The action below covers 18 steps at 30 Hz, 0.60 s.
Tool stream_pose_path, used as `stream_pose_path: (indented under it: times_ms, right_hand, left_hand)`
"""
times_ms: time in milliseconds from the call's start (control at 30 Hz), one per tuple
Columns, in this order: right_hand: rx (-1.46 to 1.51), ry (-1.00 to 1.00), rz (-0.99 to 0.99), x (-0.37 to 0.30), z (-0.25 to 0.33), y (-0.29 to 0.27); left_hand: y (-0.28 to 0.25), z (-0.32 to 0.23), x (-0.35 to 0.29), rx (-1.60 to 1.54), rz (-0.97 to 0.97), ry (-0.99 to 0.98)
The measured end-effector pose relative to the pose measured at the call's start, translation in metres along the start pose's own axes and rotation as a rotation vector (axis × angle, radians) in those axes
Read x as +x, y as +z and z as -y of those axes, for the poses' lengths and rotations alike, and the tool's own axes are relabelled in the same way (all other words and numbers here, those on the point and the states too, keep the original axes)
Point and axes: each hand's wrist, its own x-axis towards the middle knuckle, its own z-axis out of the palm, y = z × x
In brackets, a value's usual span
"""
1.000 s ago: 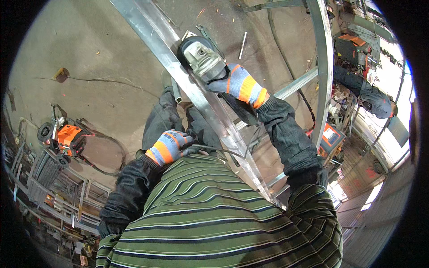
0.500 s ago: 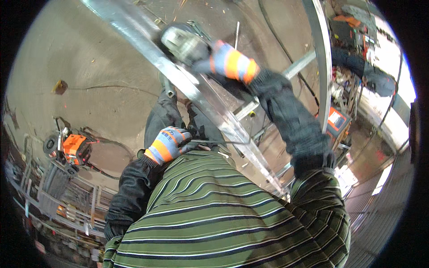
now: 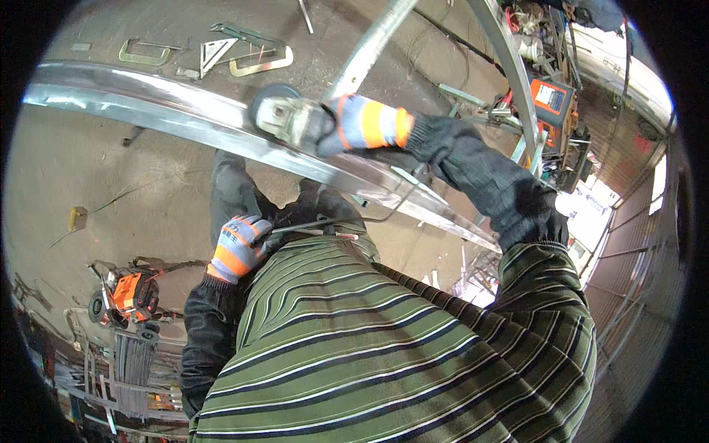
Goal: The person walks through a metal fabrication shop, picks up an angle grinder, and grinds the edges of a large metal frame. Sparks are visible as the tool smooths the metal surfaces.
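R hand (image 3: pixel 363 124) & grinder (image 3: pixel 292 122) slightly blurred; R fingertips mostly hidden by the tool. Underside of disc (image 3: pixel 272 94) out of sight, so contact w/ metal beam (image 3: pixel 185 118) can't be told. L hand (image 3: pixel 240 244): palm hidden, grip on dark cable (image 3: pixel 303 226) unclear. L leg (image 3: pixel 240 184) goes out of view behind beam's lower edge. Curved frame (image 3: pixel 515 63) cut off at pic's top. Clutter (image 3: pixel 159 402), lower L, too small/dim to ID.

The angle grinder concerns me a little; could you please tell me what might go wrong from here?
Only the right grip holds the angle grinder, so it might kick if it catches on the metal beam.

The dark cord runs past the striped shirt to the left grip, so it could snag on clothing.
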Motion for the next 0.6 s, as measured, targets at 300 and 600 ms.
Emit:
stream_pose_path:
  times_ms: [300, 600]
  right_hand:
    - [0.182, -0.040, -0.085, -0.150, -0.221, 0.128]
    - [0.148, 0.079, -0.038, -0.239, -0.316, 0.185]
  left_hand:
    - [0.129, -0.099, 0.006, 0.074, 0.229, 0.032]
    - [0.203, -0.151, -0.001, 0.078, 0.214, -0.018]
